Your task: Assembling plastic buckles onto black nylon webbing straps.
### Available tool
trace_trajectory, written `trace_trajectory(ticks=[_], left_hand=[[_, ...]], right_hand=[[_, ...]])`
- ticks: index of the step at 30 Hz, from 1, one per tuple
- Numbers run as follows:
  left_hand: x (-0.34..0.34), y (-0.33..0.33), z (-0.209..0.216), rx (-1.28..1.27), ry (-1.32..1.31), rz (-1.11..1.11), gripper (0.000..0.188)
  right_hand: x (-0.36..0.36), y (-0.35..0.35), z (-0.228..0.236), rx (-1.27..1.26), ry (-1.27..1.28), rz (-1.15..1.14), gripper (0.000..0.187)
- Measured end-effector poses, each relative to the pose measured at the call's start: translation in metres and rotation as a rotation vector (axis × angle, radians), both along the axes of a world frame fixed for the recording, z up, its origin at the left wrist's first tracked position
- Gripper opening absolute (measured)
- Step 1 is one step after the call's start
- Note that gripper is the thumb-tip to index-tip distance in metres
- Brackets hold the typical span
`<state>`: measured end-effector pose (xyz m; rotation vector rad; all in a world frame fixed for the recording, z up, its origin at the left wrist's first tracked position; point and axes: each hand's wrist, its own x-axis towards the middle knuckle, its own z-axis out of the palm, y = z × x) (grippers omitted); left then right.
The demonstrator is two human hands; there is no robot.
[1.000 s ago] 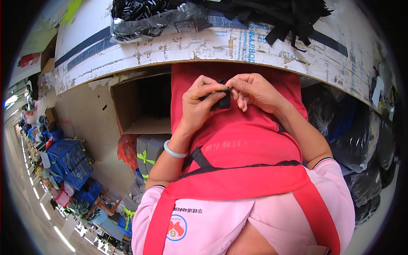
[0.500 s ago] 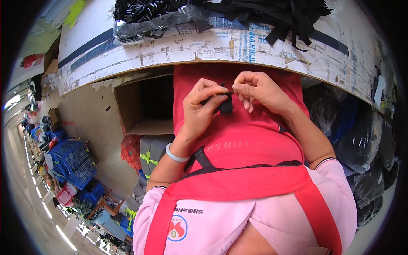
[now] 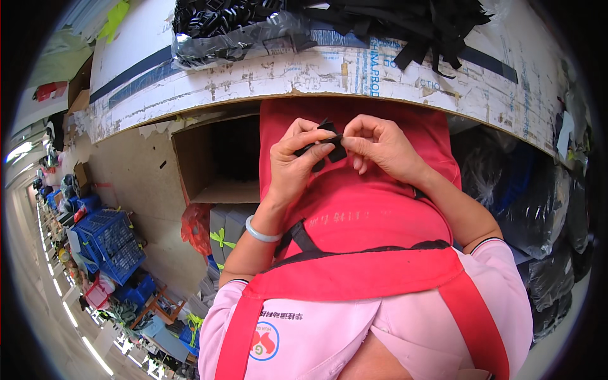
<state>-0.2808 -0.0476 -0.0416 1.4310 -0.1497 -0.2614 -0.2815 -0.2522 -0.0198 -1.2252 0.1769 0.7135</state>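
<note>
A short piece of black webbing strap (image 3: 335,151) is held over my red apron, close to the table's near edge. My left hand (image 3: 294,158) pinches it between thumb and fingers, closed. With thumb and forefinger closed together, my right hand (image 3: 383,149) grips an end of the same strap. The two hands almost meet at the strap. Whether a small black buckle is also between the fingers is too hidden to tell. On the table ahead, a clear plastic bag (image 3: 237,49) holds several black plastic buckles (image 3: 218,22). Beside it lies a loose heap of black straps (image 3: 430,31).
The table (image 3: 209,95) is covered in worn white cardboard. Beneath it stands an open cardboard box (image 3: 221,192) at the left. Dark plastic-wrapped bundles (image 3: 538,202) sit at the right. Farther left are a blue crate (image 3: 111,240) and a red plastic bag (image 3: 195,221).
My right hand has moved slightly left and down, closer to my left hand. The strap has shifted in my fingers, and more of it shows above and below them.
</note>
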Motion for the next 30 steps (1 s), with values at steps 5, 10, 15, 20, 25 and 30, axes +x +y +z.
trace_trajectory(ticks=[5, 10, 15, 20, 25, 30], left_hand=[[-0.001, 0.002, 0.01, 0.019, -0.019, -0.151, 0.02], [-0.007, -0.001, 0.009, 0.022, -0.093, -0.183, 0.021], [-0.009, 0.001, 0.018, 0.053, -0.108, -0.21, 0.021], [-0.011, 0.0, 0.02, 0.045, -0.098, -0.203, 0.021], [-0.011, -0.001, 0.019, 0.034, -0.121, -0.177, 0.02], [-0.014, 0.001, 0.02, 0.028, -0.014, -0.208, 0.019]], right_hand=[[0.006, -0.006, 0.001, 0.037, -0.041, 0.024, 0.017], [0.005, -0.004, -0.004, -0.003, -0.147, 0.048, 0.01], [0.003, -0.005, -0.01, 0.04, -0.193, 0.008, 0.005], [0.005, -0.006, -0.002, 0.146, -0.158, 0.033, 0.006], [0.007, -0.004, 0.007, -0.044, -0.393, 0.019, 0.006], [0.009, -0.007, 0.002, -0.122, -0.501, -0.02, 0.005]])
